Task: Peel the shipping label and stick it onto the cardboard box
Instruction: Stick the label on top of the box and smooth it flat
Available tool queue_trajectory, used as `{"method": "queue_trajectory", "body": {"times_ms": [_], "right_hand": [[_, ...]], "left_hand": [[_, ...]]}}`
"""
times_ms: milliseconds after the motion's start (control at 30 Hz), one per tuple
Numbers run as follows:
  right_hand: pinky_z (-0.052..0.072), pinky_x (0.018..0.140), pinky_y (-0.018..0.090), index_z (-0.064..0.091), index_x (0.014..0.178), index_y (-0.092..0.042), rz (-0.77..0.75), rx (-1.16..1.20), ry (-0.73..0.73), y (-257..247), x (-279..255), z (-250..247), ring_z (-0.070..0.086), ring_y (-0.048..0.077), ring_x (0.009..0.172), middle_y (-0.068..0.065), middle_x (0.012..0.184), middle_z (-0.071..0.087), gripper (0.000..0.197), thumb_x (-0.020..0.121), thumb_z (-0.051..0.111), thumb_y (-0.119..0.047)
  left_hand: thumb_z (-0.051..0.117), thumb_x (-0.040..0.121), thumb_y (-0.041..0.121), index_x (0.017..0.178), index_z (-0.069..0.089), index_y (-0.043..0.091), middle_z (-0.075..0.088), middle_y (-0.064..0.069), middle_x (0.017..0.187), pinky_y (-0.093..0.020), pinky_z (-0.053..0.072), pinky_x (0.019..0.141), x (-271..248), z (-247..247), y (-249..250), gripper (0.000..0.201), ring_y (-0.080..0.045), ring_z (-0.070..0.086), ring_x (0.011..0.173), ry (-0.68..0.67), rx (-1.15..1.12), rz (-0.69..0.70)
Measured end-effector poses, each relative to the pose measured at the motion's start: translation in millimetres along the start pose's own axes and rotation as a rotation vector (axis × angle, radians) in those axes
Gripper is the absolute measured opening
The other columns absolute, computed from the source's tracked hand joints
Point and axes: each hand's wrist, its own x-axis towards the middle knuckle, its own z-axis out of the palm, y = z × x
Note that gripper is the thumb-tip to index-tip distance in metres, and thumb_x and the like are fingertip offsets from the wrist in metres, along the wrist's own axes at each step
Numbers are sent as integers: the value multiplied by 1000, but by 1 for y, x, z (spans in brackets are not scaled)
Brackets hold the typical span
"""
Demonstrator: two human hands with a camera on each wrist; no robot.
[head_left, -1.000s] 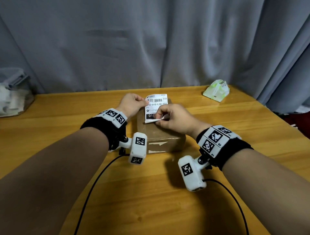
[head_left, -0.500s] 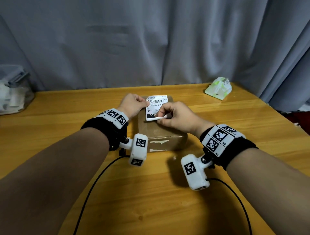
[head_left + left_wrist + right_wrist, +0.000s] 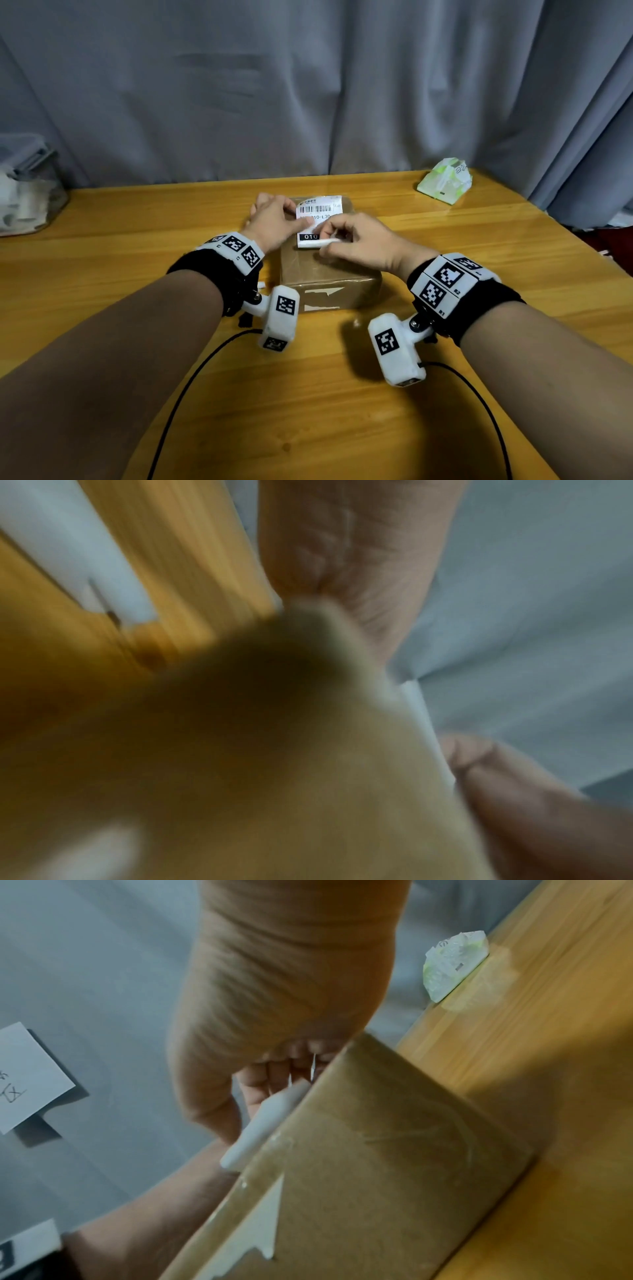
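A brown cardboard box (image 3: 329,274) sits mid-table. A white shipping label (image 3: 317,209) with a barcode lies over the far part of its top. My left hand (image 3: 306,223) pinches the label's left side, thumb on the print. My right hand (image 3: 325,240) pinches the near edge, which curls up as a white roll (image 3: 267,1118). In the right wrist view the box (image 3: 377,1150) fills the lower right under my fingers (image 3: 274,1074). The left wrist view is blurred and shows a box corner (image 3: 308,750) and a thin white label edge (image 3: 421,718).
A green-and-white packet (image 3: 445,180) lies at the table's far right. A clear plastic bin (image 3: 27,195) stands at the far left. Grey curtain hangs behind the table. Black cables (image 3: 191,387) trail over the near tabletop. The table's right edge (image 3: 582,246) is close.
The label has come down lower over the far part of the box top. My left thumb has slid further onto its left side. My right hand keeps its pinch on the curled near edge.
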Motion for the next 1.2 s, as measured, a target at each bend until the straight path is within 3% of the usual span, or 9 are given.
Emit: {"method": "queue_trajectory", "body": {"times_ms": [100, 200, 267, 533, 667, 800, 967, 1067, 1200], "right_hand": [[40, 71, 9, 71, 96, -25, 36, -38, -56, -2, -3, -5, 53, -4, 74, -16, 79, 60, 21, 86, 59, -39], [48, 92, 29, 73, 98, -9, 115, 61, -52, 2, -8, -15, 64, 15, 96, 6, 100, 72, 43, 91, 49, -44], [43, 102, 30, 72, 94, -1, 150, 126, -21, 3, -13, -24, 62, 18, 108, 11, 113, 70, 45, 94, 45, -37], [35, 104, 29, 71, 107, -14, 159, 46, -31, -1, -2, -10, 53, 19, 120, 6, 125, 64, 33, 94, 44, -27], [12, 115, 24, 53, 131, -16, 126, -120, -156, 3, -9, -12, 31, 13, 140, -2, 149, 40, 38, 99, 34, -22], [0, 119, 31, 44, 136, -15, 107, -237, -226, -3, -17, -12, 20, 10, 144, -1, 154, 30, 39, 99, 37, -22], [5, 118, 24, 52, 130, -16, 68, -226, -248, -2, -32, -11, 27, 10, 142, 1, 147, 42, 38, 93, 52, -18], [21, 118, 25, 62, 120, -12, 40, -156, -248, -2, -43, -12, 43, 7, 131, 1, 135, 56, 31, 90, 56, -13], [42, 100, 21, 65, 115, -9, 49, 44, -12, -13, -40, -11, 62, 9, 103, 9, 107, 72, 28, 90, 51, -7]], "left_hand": [[65, 77, 50, 137, 30, 22, 28, -12, 140, -43, 28, 112, -8, -4, 1, 75, -32, 30, 131, -40, 58, -25], [63, 76, 57, 145, 12, 28, 18, -12, 149, -43, 24, 113, -13, -9, -7, 90, -35, 23, 138, -130, 86, -63], [63, 76, 57, 146, 9, 30, 14, -11, 152, -42, 23, 113, -14, -12, -10, 92, -35, 22, 139, -171, 114, -56], [64, 69, 64, 147, 5, 31, 11, -9, 155, -43, 20, 116, -14, -8, -2, 103, -33, 17, 142, -206, 165, -95], [61, 73, 62, 148, 1, 30, 12, -13, 155, -40, 22, 118, -22, -12, -8, 101, -32, 22, 142, -296, 151, -93], [57, 77, 60, 150, -1, 29, 11, -14, 158, -36, 23, 116, -35, -13, -13, 98, -30, 22, 143, -321, 105, -68], [55, 80, 59, 150, 3, 29, 15, -14, 157, -39, 27, 116, -40, -10, -10, 92, -32, 27, 141, -254, 89, -55], [55, 79, 61, 149, 10, 28, 21, -14, 155, -45, 27, 115, -40, -7, -13, 90, -33, 27, 140, -206, 120, -59], [57, 80, 56, 134, 42, 26, 43, -4, 138, -44, 30, 105, -52, -4, -7, 64, -27, 36, 130, 110, 303, 103]]}}
